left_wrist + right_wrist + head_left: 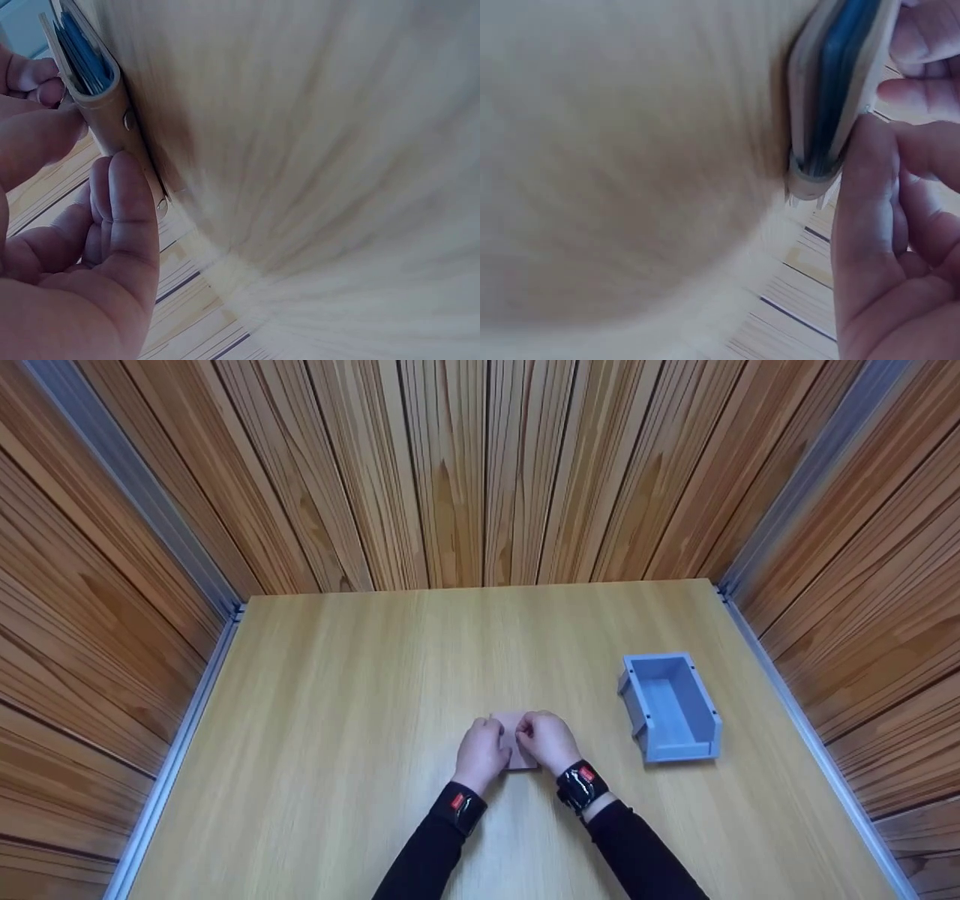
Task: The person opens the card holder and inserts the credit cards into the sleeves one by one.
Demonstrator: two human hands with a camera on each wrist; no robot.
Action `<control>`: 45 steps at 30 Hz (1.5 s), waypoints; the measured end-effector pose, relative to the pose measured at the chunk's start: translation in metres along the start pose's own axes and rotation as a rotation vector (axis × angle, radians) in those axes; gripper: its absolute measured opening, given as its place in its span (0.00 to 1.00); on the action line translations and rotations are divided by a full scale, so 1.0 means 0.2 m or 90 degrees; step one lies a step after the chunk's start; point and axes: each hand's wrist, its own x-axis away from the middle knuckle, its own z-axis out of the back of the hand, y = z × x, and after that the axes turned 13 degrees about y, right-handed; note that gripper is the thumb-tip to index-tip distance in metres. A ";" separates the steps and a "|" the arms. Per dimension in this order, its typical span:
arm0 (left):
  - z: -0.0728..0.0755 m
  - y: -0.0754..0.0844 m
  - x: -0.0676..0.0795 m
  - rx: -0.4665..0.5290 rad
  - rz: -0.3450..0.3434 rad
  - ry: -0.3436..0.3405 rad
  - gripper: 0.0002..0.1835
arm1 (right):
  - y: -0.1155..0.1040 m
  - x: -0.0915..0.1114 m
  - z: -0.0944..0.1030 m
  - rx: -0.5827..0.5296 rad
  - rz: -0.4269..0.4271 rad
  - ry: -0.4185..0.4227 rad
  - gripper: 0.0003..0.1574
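A small pinkish-beige card holder (513, 721) lies on the table between both hands. Blue sleeves show between its covers in the wrist views, and round metal studs dot its spine (112, 120) in the left wrist view. My left hand (480, 751) holds the holder's left side, fingers against the spine and thumb over the top cover. From the right, my right hand (550, 744) pinches at the top cover with thumb and forefinger, its fingertips (866, 146) right at the cover's edge. The hands partly hide the holder in the head view.
A blue-grey open plastic bin (675, 720) stands on the table to the right of the hands. Wood-plank walls (450, 472) with metal corner rails enclose the table (337, 675) at the back and both sides.
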 end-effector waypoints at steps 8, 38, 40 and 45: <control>0.00 0.00 0.00 0.011 -0.005 0.004 0.13 | -0.01 0.00 -0.01 0.051 0.055 0.000 0.09; 0.00 -0.01 0.00 0.020 -0.007 0.014 0.13 | -0.01 0.01 -0.04 0.071 0.118 0.031 0.11; 0.00 -0.01 0.01 0.022 -0.004 0.011 0.13 | -0.01 0.01 -0.03 0.066 0.119 0.024 0.10; 0.00 -0.01 0.01 0.021 0.003 0.004 0.13 | -0.01 0.02 -0.02 0.052 0.115 0.015 0.05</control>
